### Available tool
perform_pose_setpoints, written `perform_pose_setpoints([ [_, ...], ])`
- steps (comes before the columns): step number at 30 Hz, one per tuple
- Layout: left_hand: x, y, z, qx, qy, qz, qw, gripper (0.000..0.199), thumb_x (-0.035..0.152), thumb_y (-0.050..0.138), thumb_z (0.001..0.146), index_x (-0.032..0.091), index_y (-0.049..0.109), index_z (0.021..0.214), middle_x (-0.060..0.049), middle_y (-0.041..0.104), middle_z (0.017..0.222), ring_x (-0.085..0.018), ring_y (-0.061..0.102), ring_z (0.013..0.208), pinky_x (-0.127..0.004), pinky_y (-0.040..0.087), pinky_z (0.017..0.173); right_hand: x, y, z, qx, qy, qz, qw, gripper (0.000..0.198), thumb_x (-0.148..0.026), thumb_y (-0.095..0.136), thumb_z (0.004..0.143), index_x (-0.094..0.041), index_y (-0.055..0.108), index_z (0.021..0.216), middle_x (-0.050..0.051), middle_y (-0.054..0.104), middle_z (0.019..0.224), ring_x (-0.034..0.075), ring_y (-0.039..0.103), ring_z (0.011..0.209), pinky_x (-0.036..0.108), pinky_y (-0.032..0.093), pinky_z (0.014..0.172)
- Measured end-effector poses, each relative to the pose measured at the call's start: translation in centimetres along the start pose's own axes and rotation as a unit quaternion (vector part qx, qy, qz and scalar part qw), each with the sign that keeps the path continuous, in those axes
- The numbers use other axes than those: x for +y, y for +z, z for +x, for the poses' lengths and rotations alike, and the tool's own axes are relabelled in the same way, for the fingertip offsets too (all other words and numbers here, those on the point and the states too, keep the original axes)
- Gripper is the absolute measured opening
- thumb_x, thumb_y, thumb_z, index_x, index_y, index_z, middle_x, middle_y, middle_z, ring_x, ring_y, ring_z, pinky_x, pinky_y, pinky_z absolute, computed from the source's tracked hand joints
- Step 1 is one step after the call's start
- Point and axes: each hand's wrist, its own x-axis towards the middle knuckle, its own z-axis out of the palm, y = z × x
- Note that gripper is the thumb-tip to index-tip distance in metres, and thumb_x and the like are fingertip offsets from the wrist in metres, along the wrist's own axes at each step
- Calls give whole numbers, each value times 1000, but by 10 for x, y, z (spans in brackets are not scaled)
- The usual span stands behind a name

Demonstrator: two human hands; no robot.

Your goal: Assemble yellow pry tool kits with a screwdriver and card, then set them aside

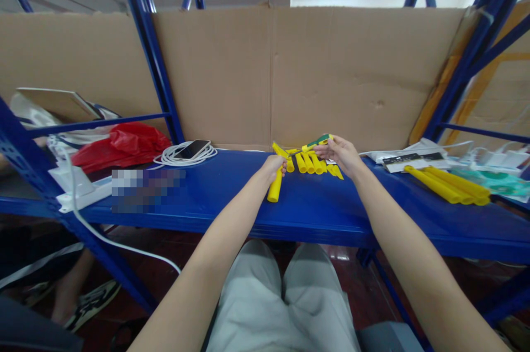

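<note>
My left hand (276, 164) is closed around a yellow tube-like piece (274, 192), whose lower end sticks out toward me. Above the same hand shows another yellow end (280, 149), which looks like part of that piece. In the fingers of my right hand (340, 154) is a screwdriver (319, 142) with a green and yellow handle. Its thin shaft points left, and the tip is close to the yellow piece at my left hand; contact is too small to make out. Behind and between my hands lie several short yellow tubes (309, 164) in a row, with small pointed yellow pieces (334, 171) beside them.
All this is on a blue shelf (215, 197) backed by cardboard (331, 75). To the left are a phone (194, 149) on a coiled white cable (165, 157), a red bag (122, 145) and a power strip (89, 195). Long yellow tubes (449, 186) lie right. A person's foot (93, 302) shows below left.
</note>
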Motion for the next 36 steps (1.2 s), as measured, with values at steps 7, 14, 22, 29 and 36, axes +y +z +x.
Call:
perform_pose_setpoints([
  [7, 2, 0, -4, -9, 6, -3, 1000, 22, -1, 47, 83, 17, 48, 70, 8, 38, 40, -5, 32, 30, -18, 25, 38, 3, 1, 2, 84, -4, -13, 996, 45, -61, 73, 70, -21, 52, 76, -3, 59, 54, 9, 53, 41, 20, 44, 42],
  [14, 2, 1, -4, -9, 12, 9, 1000, 20, 0, 48, 81, 17, 48, 71, 8, 39, 41, -6, 32, 31, -19, 25, 39, 10, -2, 5, 96, 0, -29, 995, 49, -66, 67, 72, -23, 50, 89, -4, 58, 50, 11, 52, 39, 22, 40, 40],
  [22, 5, 2, -9, 5, 23, 30, 999, 24, -1, 45, 84, 18, 47, 69, 8, 38, 40, -5, 32, 31, -19, 26, 39, 8, -4, 4, 43, 14, 19, 999, 43, -60, 68, 75, -22, 56, 90, 1, 67, 63, 13, 64, 54, 23, 49, 51],
  [29, 4, 1, -5, 26, 18, 48, 998, 21, 0, 48, 83, 18, 49, 71, 8, 38, 42, -6, 34, 33, -19, 27, 40, 17, 0, 7, 79, 18, 14, 997, 44, -56, 78, 67, -21, 54, 78, -3, 62, 57, 8, 55, 45, 19, 46, 46],
  [36, 7, 1, 2, 57, 46, 104, 992, 19, 5, 54, 83, 18, 49, 70, 7, 37, 43, -7, 33, 34, -20, 25, 40, 17, 7, 13, 133, 41, -20, 990, 43, -55, 78, 67, -21, 53, 78, -5, 59, 52, 8, 50, 37, 18, 41, 36],
])
